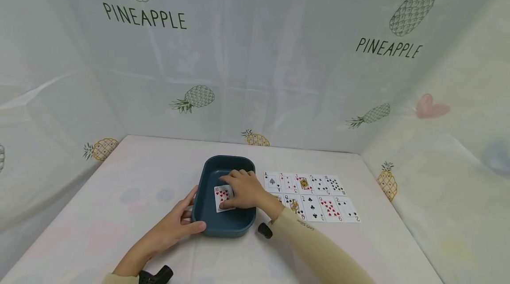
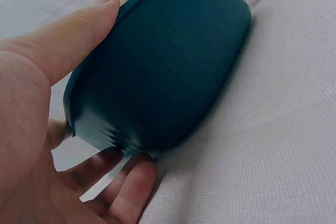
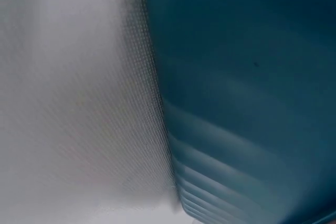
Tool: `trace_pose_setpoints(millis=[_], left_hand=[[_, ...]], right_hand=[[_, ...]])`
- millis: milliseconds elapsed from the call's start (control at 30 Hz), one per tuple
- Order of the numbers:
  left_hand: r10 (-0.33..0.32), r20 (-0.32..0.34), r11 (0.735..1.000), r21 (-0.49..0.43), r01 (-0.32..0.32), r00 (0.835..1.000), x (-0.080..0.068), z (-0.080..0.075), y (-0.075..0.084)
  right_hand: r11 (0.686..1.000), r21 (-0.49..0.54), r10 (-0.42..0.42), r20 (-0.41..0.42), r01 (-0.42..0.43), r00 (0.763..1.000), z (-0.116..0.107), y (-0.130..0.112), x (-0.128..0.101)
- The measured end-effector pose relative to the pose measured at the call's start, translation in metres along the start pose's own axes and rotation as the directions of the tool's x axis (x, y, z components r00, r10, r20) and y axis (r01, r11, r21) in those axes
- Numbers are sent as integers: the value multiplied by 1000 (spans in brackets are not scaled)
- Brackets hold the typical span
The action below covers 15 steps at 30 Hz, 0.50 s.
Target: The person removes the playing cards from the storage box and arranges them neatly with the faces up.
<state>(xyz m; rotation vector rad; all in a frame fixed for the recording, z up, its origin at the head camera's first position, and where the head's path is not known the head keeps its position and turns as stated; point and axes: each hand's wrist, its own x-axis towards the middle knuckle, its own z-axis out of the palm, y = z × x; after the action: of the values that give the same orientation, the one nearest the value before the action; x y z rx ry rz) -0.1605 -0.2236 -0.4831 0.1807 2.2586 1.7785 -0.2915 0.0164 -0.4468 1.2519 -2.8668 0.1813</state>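
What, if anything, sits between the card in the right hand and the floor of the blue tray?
Nothing visible. The right hand holds the ten of hearts inside the blue tray; the left hand steadies its wall.

The head camera looks forward and down from above at the white cloth-covered surface point(image 1: 131, 186), well back. The 2 wrist cameras sit low and very close, each facing the outer wall of the dark teal rounded plastic tray point(image 1: 223, 226) point(image 2: 163, 72) point(image 3: 252, 93), which all 3 views share.
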Motion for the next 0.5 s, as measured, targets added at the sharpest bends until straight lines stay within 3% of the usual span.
trace_pose_setpoints(millis=[500], left_hand=[[6, -6, 1000, 0, -6, 1000, 0, 1, 0]], right_hand=[[998, -60, 25, 62, -21, 998, -4, -6, 1]])
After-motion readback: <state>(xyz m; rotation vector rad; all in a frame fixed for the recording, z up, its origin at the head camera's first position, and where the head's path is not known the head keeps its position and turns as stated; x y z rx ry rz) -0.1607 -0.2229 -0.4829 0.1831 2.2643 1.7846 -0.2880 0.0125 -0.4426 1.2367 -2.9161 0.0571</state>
